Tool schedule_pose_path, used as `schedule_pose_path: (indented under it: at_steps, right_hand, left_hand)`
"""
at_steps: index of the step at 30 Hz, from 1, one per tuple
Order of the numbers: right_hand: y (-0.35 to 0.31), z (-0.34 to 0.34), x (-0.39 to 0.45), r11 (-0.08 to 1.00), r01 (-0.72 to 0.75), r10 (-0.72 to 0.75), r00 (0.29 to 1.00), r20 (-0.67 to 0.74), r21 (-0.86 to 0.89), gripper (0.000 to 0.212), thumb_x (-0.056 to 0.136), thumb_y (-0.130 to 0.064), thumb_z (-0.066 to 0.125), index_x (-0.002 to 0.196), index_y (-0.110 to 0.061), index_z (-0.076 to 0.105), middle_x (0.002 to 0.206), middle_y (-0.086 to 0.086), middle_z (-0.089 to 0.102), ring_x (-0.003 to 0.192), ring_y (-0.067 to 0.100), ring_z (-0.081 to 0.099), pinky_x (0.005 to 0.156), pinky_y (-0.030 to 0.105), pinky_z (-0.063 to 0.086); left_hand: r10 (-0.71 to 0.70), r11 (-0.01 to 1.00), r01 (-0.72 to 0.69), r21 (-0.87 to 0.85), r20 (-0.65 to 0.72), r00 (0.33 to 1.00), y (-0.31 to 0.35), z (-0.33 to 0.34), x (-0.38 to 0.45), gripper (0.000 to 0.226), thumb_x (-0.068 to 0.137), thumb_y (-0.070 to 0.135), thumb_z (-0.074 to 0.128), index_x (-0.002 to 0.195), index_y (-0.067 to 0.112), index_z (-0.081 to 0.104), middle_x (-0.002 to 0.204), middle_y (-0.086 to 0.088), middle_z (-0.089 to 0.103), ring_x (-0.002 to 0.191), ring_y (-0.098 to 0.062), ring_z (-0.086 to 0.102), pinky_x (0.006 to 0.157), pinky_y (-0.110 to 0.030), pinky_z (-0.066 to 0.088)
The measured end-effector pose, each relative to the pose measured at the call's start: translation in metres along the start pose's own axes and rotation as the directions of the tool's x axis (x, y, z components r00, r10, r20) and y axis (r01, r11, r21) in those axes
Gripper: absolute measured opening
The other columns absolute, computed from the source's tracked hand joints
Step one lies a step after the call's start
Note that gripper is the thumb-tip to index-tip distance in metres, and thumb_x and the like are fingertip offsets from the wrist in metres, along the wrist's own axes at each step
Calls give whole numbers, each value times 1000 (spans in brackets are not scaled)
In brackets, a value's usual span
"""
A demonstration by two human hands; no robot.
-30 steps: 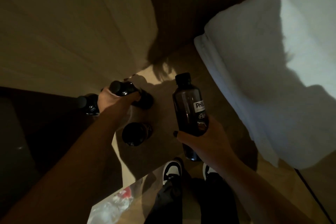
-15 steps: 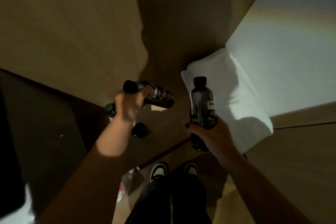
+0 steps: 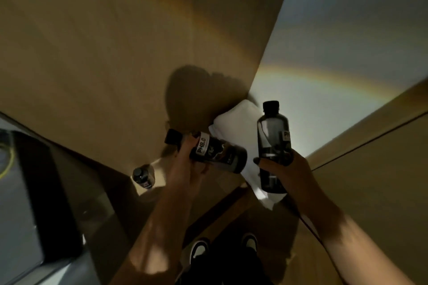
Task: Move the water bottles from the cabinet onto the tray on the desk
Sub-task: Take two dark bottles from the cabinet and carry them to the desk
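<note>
At centre frame, the left hand (image 3: 185, 157) now grips a lifted dark water bottle (image 3: 216, 154); at three o'clock, the right hand (image 3: 286, 170) grips another upright bottle (image 3: 273, 146). One bottle (image 3: 142, 176) remains shelved at nine o'clock.

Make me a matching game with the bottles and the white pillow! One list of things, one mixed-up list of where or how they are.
Things:
1. bottle in the left hand
2. bottle in the right hand
3. bottle left behind
4. white pillow

States:
A. standing alone on the light surface, nobody touching it
B. held upright, cap at the top
C. lying behind both held bottles
D. held tipped on its side, cap pointing left

Pairs: 1-D, 2-B, 3-A, 4-C

The left hand and right hand each grip one bottle.
</note>
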State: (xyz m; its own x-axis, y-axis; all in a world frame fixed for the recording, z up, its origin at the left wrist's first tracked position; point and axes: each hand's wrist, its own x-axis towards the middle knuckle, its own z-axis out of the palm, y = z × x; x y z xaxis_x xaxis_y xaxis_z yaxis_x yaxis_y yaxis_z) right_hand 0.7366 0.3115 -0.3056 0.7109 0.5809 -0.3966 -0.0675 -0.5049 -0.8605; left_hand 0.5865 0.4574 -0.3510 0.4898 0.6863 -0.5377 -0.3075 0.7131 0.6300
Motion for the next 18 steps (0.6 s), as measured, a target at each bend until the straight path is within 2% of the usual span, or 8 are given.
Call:
schedule_pose_path:
  at_steps: [2, 5, 7, 9, 10, 13, 16, 18]
  right_hand:
    - [-11, -14, -6, 997, 48, -48, 999, -1, 53, 37, 72, -20, 82, 105, -15, 66, 93, 11, 74, 81, 26, 72, 76, 37, 58]
    - [-24, -35, -18, 985, 103, -106, 994, 12, 141, 48, 67, -29, 80, 109, -12, 65, 92, 12, 74, 78, 30, 73, 79, 43, 58]
    - [-29, -49, -25, 968, 106, -116, 993, 33, 226, 54, 67, -37, 73, 113, -10, 63, 92, 14, 74, 74, 32, 72, 77, 44, 59]
    - [-31, -63, -30, 952, 103, -121, 991, 48, 287, 44, 74, -40, 65, 108, -12, 64, 88, 14, 74, 72, 33, 72, 75, 44, 58]
    - [-30, -70, -32, 944, 97, -121, 991, 56, 315, 43, 75, -45, 62, 105, -14, 65, 85, 12, 74, 73, 33, 71, 77, 45, 58]
    - [-23, -95, -38, 922, 61, -107, 989, 100, 382, 44, 89, -53, 46, 97, -17, 68, 81, 10, 74, 76, 32, 70, 81, 47, 55]
    - [-13, -118, -42, 908, 18, -72, 991, 113, 419, 47, 99, -53, 31, 88, -24, 67, 75, 3, 74, 76, 24, 69, 74, 38, 53]
    - [-7, -130, -45, 909, 3, -70, 987, 145, 417, 47, 99, -52, 31, 96, -22, 68, 82, 5, 74, 78, 23, 69, 74, 37, 53]
  left_hand:
    - [-60, 992, 64, -113, 33, 998, -10, 15, -15, 29, 84, 40, 63, 101, 17, 67, 92, -5, 71, 85, -22, 68, 75, -37, 52]
    - [-233, 939, 254, -231, 114, 966, -23, 40, -43, 35, 80, 50, 65, 84, 16, 71, 73, -7, 69, 60, -22, 69, 59, -35, 55]
    - [-307, 911, 343, -231, 176, 935, -33, 51, -54, 49, 78, 57, 68, 102, 16, 73, 96, -10, 73, 83, -28, 72, 77, -47, 56]
    - [-300, 910, 346, -228, 213, 930, -40, 66, -64, 71, 69, 60, 75, 123, 15, 65, 128, -7, 63, 118, -30, 58, 105, -55, 40]
    - [-267, 919, 312, -241, 204, 942, -43, 77, -68, 73, 69, 60, 74, 125, 14, 63, 129, -6, 61, 120, -28, 56, 108, -53, 37]
    - [-189, 940, 209, -270, 97, 977, -52, 104, -81, 64, 79, 61, 62, 121, 13, 63, 106, -9, 69, 92, -24, 68, 84, -41, 54]
    - [-165, 930, 180, -320, 74, 984, -60, 127, -96, 67, 75, 62, 65, 121, 13, 60, 94, -9, 65, 75, -23, 66, 64, -34, 55]
    - [-148, 926, 151, -345, 38, 988, -68, 138, -106, 67, 74, 60, 68, 118, 11, 59, 86, -10, 64, 68, -23, 65, 60, -33, 55]
